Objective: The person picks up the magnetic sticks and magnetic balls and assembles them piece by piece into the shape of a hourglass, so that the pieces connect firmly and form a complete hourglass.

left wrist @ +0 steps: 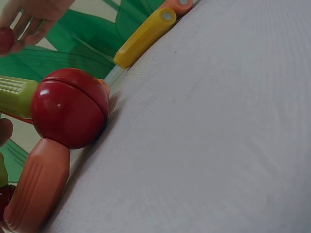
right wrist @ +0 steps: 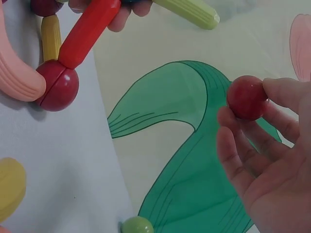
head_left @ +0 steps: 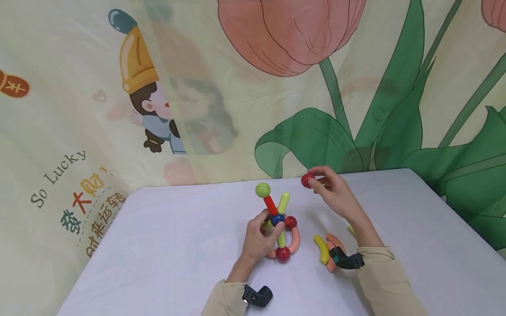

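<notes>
My left hand [head_left: 257, 237] holds a built frame of toy balls and rods, fingers and thumb around its dark blue ball [head_left: 278, 220]. From that ball a red rod [head_left: 270, 205] rises to a green ball [head_left: 262, 190], and a light green rod [head_left: 283, 202] points up with a bare end. The frame's base has red balls [left wrist: 68, 109] joined by curved salmon pieces [left wrist: 41, 182], low on the table. Up and to the right, my right hand [head_left: 334, 193] pinches a loose red ball [right wrist: 248, 97] between thumb and fingertips, apart from the frame.
A yellow curved piece [head_left: 322, 249] and salmon pieces [head_left: 335, 240] lie beneath my right wrist. Another green ball [right wrist: 138, 225] shows near the table edge in the right wrist view. The white table [head_left: 178, 245] ends at a printed curtain [head_left: 221, 166].
</notes>
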Demonstrator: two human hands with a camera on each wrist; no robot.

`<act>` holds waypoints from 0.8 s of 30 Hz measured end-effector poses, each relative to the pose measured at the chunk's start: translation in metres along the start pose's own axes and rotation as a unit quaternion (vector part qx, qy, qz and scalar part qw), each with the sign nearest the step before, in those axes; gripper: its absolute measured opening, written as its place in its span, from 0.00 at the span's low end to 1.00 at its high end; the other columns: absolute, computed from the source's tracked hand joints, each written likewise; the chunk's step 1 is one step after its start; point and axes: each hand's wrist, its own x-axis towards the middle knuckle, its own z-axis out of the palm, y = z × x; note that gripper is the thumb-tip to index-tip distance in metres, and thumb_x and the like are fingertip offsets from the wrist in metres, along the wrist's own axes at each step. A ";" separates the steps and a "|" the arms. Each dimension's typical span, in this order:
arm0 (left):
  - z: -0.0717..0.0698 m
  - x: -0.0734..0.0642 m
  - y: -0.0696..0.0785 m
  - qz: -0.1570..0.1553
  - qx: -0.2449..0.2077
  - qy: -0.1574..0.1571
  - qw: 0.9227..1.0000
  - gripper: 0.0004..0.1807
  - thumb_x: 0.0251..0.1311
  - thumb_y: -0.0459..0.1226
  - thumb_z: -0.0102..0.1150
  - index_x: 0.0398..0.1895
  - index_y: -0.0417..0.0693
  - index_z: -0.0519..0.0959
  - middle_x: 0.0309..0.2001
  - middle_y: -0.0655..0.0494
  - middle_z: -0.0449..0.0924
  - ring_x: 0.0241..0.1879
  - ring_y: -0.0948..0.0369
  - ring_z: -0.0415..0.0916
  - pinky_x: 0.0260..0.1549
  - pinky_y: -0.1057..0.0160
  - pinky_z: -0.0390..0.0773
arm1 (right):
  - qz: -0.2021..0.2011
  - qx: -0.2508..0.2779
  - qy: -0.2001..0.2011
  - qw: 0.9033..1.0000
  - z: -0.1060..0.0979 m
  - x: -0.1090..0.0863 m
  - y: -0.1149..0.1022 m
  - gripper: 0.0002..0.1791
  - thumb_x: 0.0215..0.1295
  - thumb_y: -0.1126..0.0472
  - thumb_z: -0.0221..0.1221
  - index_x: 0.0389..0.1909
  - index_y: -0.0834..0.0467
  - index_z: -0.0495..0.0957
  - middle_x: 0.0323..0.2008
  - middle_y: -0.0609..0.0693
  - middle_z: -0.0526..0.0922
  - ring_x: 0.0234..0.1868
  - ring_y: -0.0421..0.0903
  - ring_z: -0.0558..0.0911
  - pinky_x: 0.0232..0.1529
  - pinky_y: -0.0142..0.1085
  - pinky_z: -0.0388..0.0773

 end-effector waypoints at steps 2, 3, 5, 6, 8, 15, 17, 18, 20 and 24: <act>-0.001 0.000 0.004 -0.004 0.000 -0.001 1.000 0.13 0.59 0.38 0.59 0.48 0.50 0.77 0.42 0.56 0.85 0.37 0.65 0.75 0.37 0.61 0.80 | -0.003 0.002 -0.001 1.000 0.001 0.000 -0.001 0.21 0.68 0.52 0.54 0.59 0.54 0.67 0.53 0.55 0.76 0.45 0.51 0.78 0.42 0.32 0.78; 0.000 0.000 0.004 -0.004 -0.001 -0.002 1.000 0.14 0.59 0.37 0.59 0.48 0.50 0.77 0.42 0.56 0.85 0.38 0.66 0.75 0.37 0.61 0.80 | -0.003 0.003 -0.002 1.000 0.002 0.000 -0.001 0.21 0.68 0.52 0.54 0.59 0.53 0.67 0.52 0.56 0.76 0.45 0.51 0.78 0.42 0.33 0.78; 0.000 0.000 0.004 -0.007 -0.003 -0.002 1.000 0.14 0.59 0.37 0.59 0.48 0.50 0.77 0.43 0.57 0.85 0.38 0.65 0.75 0.37 0.60 0.80 | -0.004 0.003 -0.004 1.000 0.003 0.000 -0.002 0.21 0.68 0.52 0.54 0.59 0.53 0.67 0.52 0.56 0.77 0.44 0.51 0.78 0.43 0.34 0.78; 0.000 0.000 0.004 -0.007 -0.004 -0.002 1.000 0.14 0.58 0.37 0.59 0.48 0.50 0.77 0.43 0.56 0.85 0.37 0.65 0.75 0.37 0.60 0.80 | -0.005 0.002 -0.005 1.000 0.004 0.000 -0.002 0.22 0.68 0.52 0.54 0.59 0.53 0.67 0.52 0.56 0.76 0.45 0.51 0.78 0.43 0.33 0.78; 0.001 -0.001 -0.002 0.002 -0.007 0.002 1.000 0.14 0.58 0.38 0.60 0.49 0.51 0.77 0.42 0.58 0.85 0.37 0.65 0.75 0.36 0.62 0.80 | -0.007 0.001 -0.007 1.000 0.005 0.000 -0.003 0.22 0.68 0.52 0.54 0.60 0.53 0.67 0.52 0.56 0.76 0.45 0.51 0.78 0.43 0.33 0.78; 0.000 0.000 -0.001 0.006 -0.001 -0.002 1.000 0.14 0.59 0.39 0.59 0.48 0.52 0.77 0.42 0.58 0.85 0.37 0.65 0.76 0.35 0.63 0.79 | -0.024 0.010 -0.012 1.000 0.007 0.000 -0.008 0.21 0.68 0.53 0.55 0.59 0.55 0.67 0.53 0.54 0.76 0.46 0.50 0.79 0.42 0.31 0.78; 0.000 0.001 -0.001 0.007 0.001 -0.005 1.000 0.13 0.60 0.40 0.59 0.49 0.53 0.76 0.42 0.59 0.84 0.37 0.65 0.76 0.35 0.64 0.79 | -0.026 0.010 -0.014 1.000 0.008 0.000 -0.009 0.21 0.68 0.53 0.55 0.59 0.55 0.68 0.52 0.54 0.76 0.46 0.50 0.79 0.42 0.32 0.78; 0.000 0.001 -0.001 0.009 0.002 -0.005 1.000 0.13 0.60 0.41 0.58 0.48 0.53 0.76 0.42 0.58 0.84 0.37 0.65 0.76 0.35 0.64 0.79 | -0.027 0.009 -0.015 0.999 0.008 0.000 -0.009 0.21 0.68 0.53 0.54 0.59 0.55 0.68 0.52 0.54 0.76 0.46 0.50 0.79 0.42 0.32 0.78; 0.000 0.001 -0.002 0.011 0.004 -0.005 1.000 0.13 0.60 0.41 0.58 0.48 0.53 0.76 0.42 0.58 0.85 0.37 0.65 0.76 0.34 0.64 0.79 | -0.028 0.008 -0.015 0.999 0.009 0.001 -0.010 0.21 0.68 0.53 0.54 0.59 0.55 0.68 0.53 0.54 0.76 0.45 0.49 0.79 0.42 0.33 0.78; 0.000 0.001 -0.002 0.012 0.007 -0.002 1.000 0.13 0.60 0.41 0.58 0.48 0.53 0.77 0.42 0.59 0.85 0.36 0.65 0.76 0.34 0.64 0.79 | -0.030 0.009 -0.017 0.999 0.011 0.001 -0.011 0.22 0.68 0.53 0.54 0.59 0.56 0.68 0.53 0.54 0.75 0.45 0.49 0.80 0.43 0.35 0.79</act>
